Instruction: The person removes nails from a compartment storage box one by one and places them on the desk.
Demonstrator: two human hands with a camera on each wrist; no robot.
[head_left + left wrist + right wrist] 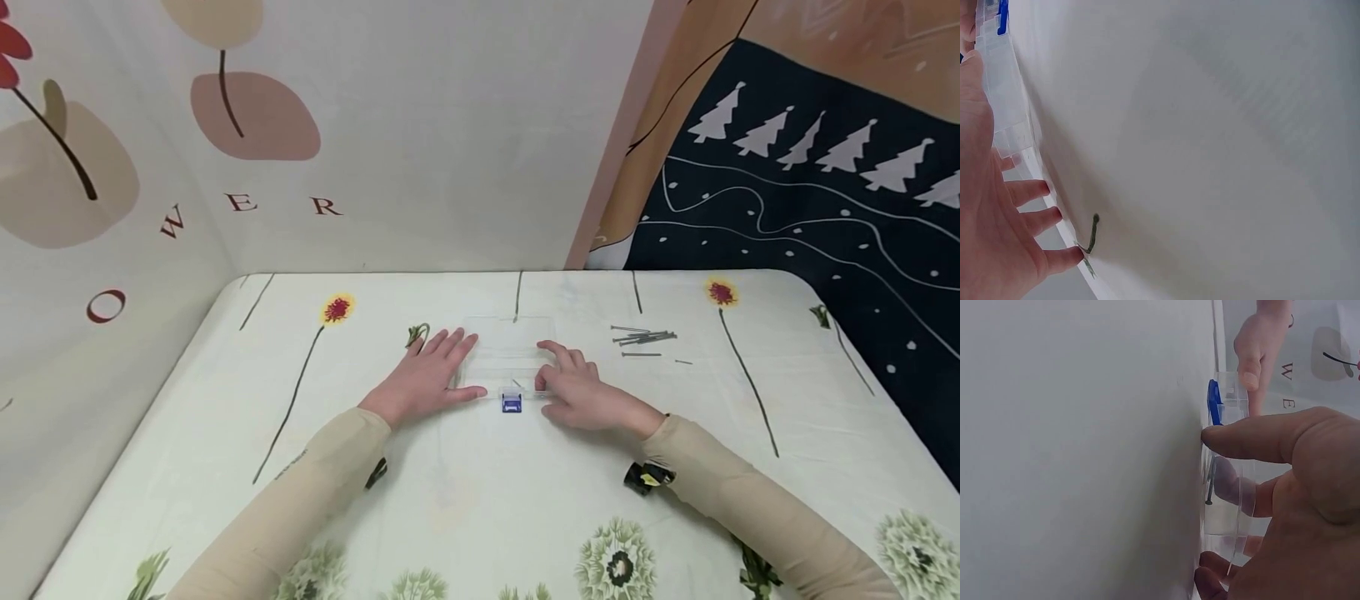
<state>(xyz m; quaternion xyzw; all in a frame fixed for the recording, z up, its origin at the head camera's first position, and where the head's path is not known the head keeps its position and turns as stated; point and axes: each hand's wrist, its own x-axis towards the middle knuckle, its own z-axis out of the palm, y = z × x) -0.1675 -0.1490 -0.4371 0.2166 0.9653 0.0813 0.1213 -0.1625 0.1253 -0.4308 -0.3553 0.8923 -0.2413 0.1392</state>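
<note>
At the far left the bench wears a pale cloth printed with long-stemmed flowers. The left hand lies flat on it with fingers straight and spread, the fingertips reaching the left edge of a clear plastic box; the left wrist view shows those fingers laid alongside the box's transparent wall. The box sits in the middle of the bench, between the two hands, low and flat, with a blue latch at its near edge. A single nail lies inside it, seen through the wall in the right wrist view. The right hand holds the box's right end: its thumb presses the near side by the latch while the other fingers curl over the wall, so this hand is clamped on the box. Farther right, well apart from the hands, a loose cluster of nails rests on the cloth.
</note>
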